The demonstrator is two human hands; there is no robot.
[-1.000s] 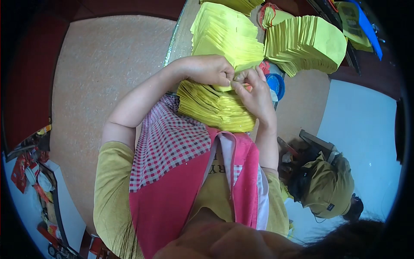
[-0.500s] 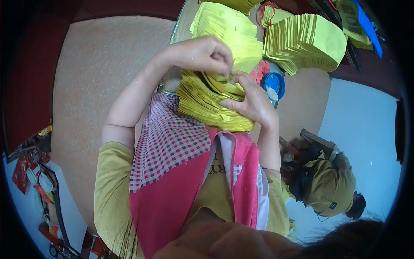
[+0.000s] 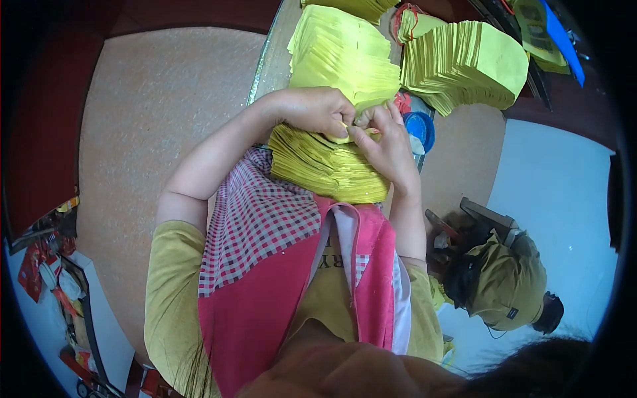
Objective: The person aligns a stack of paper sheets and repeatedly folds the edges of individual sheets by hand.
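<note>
My left hand pinches a piece of yellow paper, its fingers curled. Close beside it on the right, my right hand has thumb and fingertips pressed together on the same paper. Under both hands lies a thick fanned stack of darker yellow paper, against the apron. Just beyond them rests a brighter yellow stack, its near edge partly covered by my hands. A blue tub with something white in it sits right of my right hand.
Another fanned yellow stack stands at the upper right, beside a bundle with red string. The narrow table shows its left edge. A person in a brown jacket is at the lower right, near a dark bench.
Half a second ago my left hand was higher, apart from the lower stack, and my right hand was more spread. Both have now come together low over the lower stack, pinching paper.
</note>
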